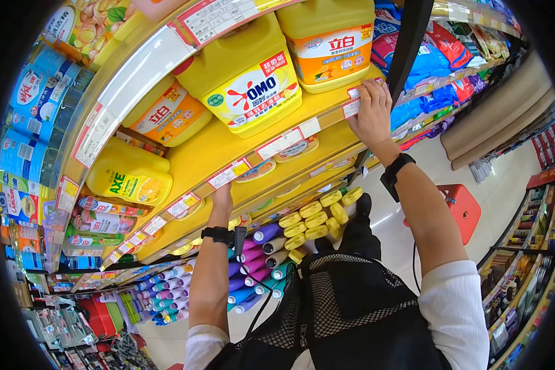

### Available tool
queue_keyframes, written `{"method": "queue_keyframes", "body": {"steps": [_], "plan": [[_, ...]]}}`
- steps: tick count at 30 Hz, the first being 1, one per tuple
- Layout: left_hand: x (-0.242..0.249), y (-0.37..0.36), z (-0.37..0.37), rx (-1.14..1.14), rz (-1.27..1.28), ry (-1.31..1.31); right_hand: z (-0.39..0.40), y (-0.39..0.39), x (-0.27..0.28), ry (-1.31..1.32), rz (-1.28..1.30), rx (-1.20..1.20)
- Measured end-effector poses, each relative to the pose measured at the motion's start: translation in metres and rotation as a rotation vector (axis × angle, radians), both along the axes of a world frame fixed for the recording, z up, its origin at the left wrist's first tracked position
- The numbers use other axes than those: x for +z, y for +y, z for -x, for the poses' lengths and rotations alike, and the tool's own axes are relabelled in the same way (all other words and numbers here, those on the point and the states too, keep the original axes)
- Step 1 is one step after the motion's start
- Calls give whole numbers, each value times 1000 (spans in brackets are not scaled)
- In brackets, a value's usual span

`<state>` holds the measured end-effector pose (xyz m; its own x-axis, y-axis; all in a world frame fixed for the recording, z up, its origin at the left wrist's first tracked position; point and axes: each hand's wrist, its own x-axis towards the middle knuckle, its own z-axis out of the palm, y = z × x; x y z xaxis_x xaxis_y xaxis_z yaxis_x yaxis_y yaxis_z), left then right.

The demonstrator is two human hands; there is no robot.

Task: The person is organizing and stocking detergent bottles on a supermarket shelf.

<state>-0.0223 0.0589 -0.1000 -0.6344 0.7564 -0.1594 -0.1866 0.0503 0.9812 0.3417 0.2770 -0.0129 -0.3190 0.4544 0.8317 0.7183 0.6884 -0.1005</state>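
My right hand (371, 114) is at the front edge of the upper yellow shelf (219, 148), its fingers curled over the edge beside a price tag (351, 106). Lower down, my left hand (222, 198) reaches under the front of that shelf; its fingers are hidden, so whatever they touch does not show. On the upper shelf stand a yellow OMO detergent jug (243, 80) and a yellow jug with an orange label (333, 46), the latter nearest my right hand. Left of them are another orange-labelled jug (166, 114) and a yellow AXE bottle (129, 176).
Several colourful bottles (253, 259) and yellow-capped bottles (314, 219) stand low, in front of my body. A red stool (453, 213) is on the floor at right. A dark shelf post (413, 46) rises beyond my right hand. Bagged goods (428, 58) fill shelves behind it.
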Motion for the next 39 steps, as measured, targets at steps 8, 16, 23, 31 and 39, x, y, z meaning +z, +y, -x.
{"method": "queue_keyframes", "body": {"steps": [8, 16, 23, 31, 39], "plan": [[-29, 17, 7, 58, -12, -24, 2, 1, -1, 12, -12, 0], [-4, 37, -44, 130, 37, 105, 0, -2, 1, -9, 8, -10], [31, 44, -87, 105, 84, 184, 0, -3, 1, -6, -3, -6], [-15, 67, -84, 82, 60, 311, -1, -3, 2, -27, 44, -11], [21, 77, -122, 59, 292, 336, -2, -1, 1, -41, 35, -10]]}}
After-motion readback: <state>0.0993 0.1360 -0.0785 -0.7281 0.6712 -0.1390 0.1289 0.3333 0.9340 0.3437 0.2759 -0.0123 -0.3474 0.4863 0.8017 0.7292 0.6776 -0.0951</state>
